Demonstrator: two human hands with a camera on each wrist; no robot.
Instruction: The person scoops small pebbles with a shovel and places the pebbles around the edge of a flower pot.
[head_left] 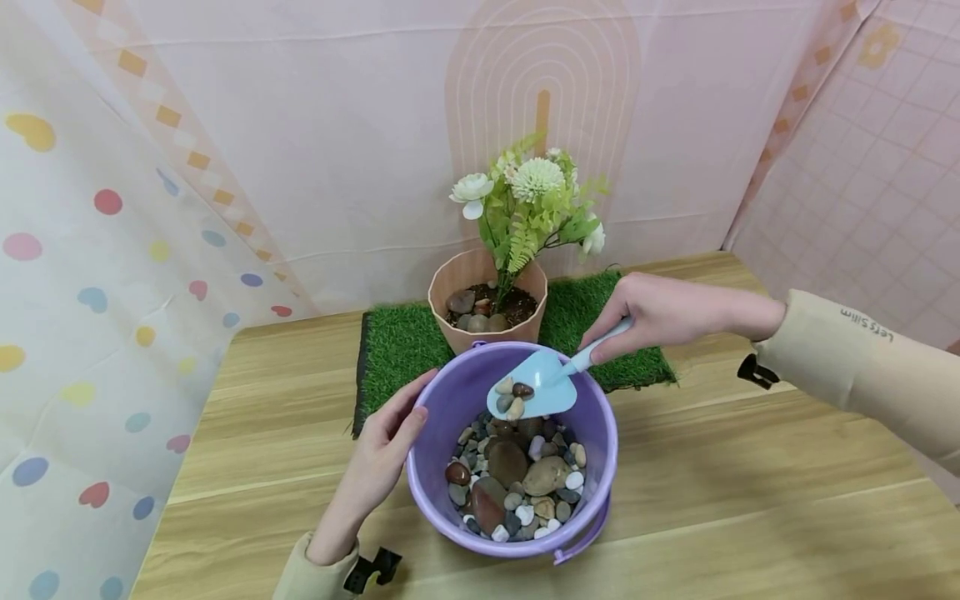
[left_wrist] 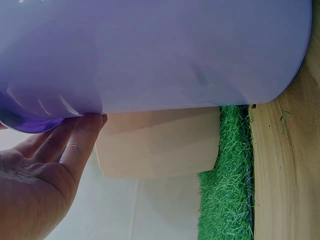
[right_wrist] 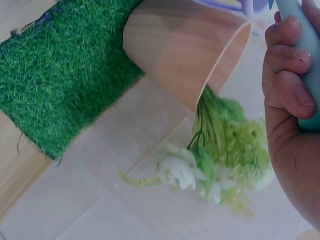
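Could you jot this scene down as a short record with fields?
Left hand: touches round purple plastic bucket near its rim
Right hand: grips light-blue plastic scoop by its handle
Scoop load: small smooth stones, above the bucket
Bucket contents: stones, large and small
Behind bucket: peach faceted pot with white flowers, on green grass-like mat
Surface: wood-grain table

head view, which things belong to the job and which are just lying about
In the job:
blue scoop, in the right hand
purple bucket, left hand at its rim
stones in both
flowerpot, perhaps: it holds stones too

Seemingly just there:
flowers
grass mat
cloth backdrop
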